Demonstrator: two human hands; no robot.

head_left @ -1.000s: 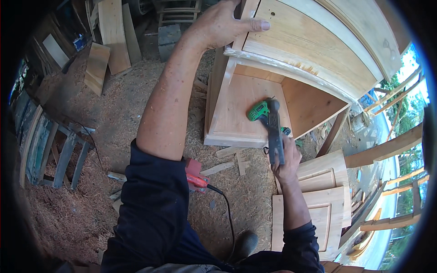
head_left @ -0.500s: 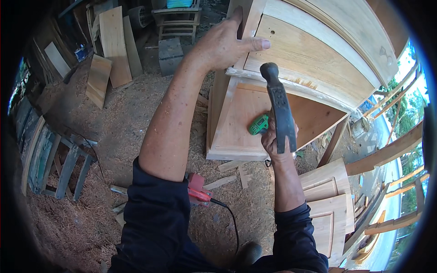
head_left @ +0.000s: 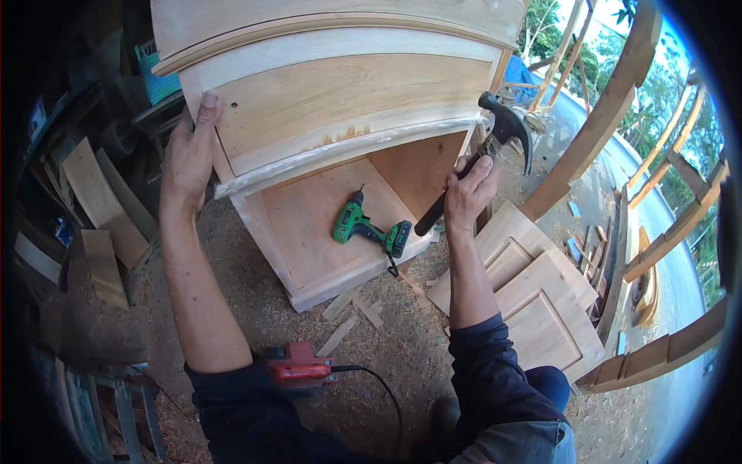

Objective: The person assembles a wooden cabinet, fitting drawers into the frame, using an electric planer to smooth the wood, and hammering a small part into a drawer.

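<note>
My left hand (head_left: 188, 158) is closed round the left edge of the unfinished wooden cabinet's upper section (head_left: 325, 89), thumb on the front board near a small hole. My right hand (head_left: 470, 193) grips a black claw hammer (head_left: 508, 124), its head raised beside the cabinet's right edge and its claw pointing right. Below, in the open lower compartment (head_left: 297, 240), a green cordless drill (head_left: 348, 224) lies on the wooden bottom with its bit pointing away from me.
A red corded power tool (head_left: 301, 371) lies on the dusty ground by scrap strips (head_left: 336, 336). Carved panels (head_left: 541, 325) lean at the right, near wooden posts (head_left: 587, 139) and a pale road. Loose boards (head_left: 108, 216) and a turquoise basket (head_left: 154, 77) are at the left.
The view has swung, showing the cabinet more squarely. My right hand and hammer have moved up to the cabinet's right side, the head turned. My left hand keeps hold of the edge.
</note>
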